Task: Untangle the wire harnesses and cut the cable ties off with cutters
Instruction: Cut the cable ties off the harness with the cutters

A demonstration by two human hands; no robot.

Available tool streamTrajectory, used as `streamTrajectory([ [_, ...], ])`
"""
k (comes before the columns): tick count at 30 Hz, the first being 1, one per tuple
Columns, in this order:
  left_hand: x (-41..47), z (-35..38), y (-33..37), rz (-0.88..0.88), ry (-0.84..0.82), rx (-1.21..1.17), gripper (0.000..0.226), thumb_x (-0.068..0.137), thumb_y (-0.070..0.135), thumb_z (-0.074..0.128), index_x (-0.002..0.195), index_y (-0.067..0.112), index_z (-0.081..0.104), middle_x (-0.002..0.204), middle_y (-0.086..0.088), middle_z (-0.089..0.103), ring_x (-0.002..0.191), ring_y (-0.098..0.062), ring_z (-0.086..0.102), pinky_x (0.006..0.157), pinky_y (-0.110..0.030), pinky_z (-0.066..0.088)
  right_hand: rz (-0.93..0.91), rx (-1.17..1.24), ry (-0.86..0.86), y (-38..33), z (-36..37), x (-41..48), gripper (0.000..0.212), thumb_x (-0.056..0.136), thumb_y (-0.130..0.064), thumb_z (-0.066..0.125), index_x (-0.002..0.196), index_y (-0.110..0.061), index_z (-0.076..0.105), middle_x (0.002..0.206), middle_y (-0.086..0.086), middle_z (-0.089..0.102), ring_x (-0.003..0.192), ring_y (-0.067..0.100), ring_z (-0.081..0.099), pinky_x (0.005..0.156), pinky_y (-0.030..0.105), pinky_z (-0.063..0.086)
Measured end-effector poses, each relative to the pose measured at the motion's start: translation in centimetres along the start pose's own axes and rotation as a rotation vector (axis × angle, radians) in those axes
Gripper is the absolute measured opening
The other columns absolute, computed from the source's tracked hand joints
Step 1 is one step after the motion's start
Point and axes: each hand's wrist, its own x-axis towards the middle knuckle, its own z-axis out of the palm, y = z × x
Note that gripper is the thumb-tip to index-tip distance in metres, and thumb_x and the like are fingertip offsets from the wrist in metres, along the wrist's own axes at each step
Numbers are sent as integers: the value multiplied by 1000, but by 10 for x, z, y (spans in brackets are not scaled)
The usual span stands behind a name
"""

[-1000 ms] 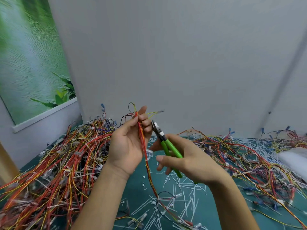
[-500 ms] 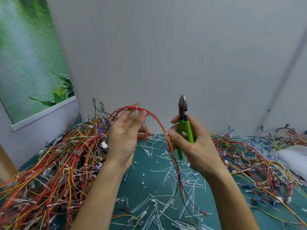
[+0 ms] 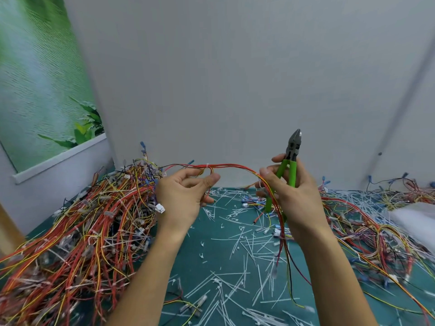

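A red, orange and yellow wire harness arches between my two hands above the green mat. My left hand pinches its left end between thumb and fingers; a white cable tie sits on the wires just above that hand. My right hand grips the green-handled cutters, jaws pointing up and closed, and the harness passes under its thumb and hangs down past the wrist. A white connector dangles below my left hand.
A big heap of tangled harnesses fills the left of the green mat. More loose wires lie on the right. Cut white cable ties litter the middle. A white bag sits far right; grey walls close behind.
My hands have moved apart, stretching the harness into a wider arch. The cutters, held upright in my right hand, have shifted right. A second ago their jaws pointed at the wires by my left hand.
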Motion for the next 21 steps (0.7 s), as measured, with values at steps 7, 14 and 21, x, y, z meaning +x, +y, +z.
streamTrajectory([
  [7, 2, 4, -6, -106, -212, -8, 55, 100, 21, 62, 149, 3, 42, 133, -6, 64, 97, -12, 75, 83, -24, 60, -10, -55, 38, 3, 10, -4, 18, 92, -14, 75, 104, -18, 62, 80, -6, 66, 74, 17, 67, 81, 48, 62],
  [14, -1, -3, 1, -5, -1, -4, 18, 80, 23, 86, 96, 17, 81, 80, -1, 79, 58, -27, 74, 45, -25, 54, -16, -82, 35, 3, 5, -2, 20, 91, -16, 76, 105, -19, 63, 82, -4, 66, 75, 19, 67, 75, 36, 62],
  [21, -3, 2, 9, 97, -39, -182, 9, 84, 26, 82, 80, 19, 82, 89, -7, 78, 80, -29, 77, 72, -34, 62, -12, -98, -85, 6, 8, -4, 21, 91, -14, 77, 101, -26, 64, 83, -3, 65, 69, 15, 65, 66, 25, 56],
])
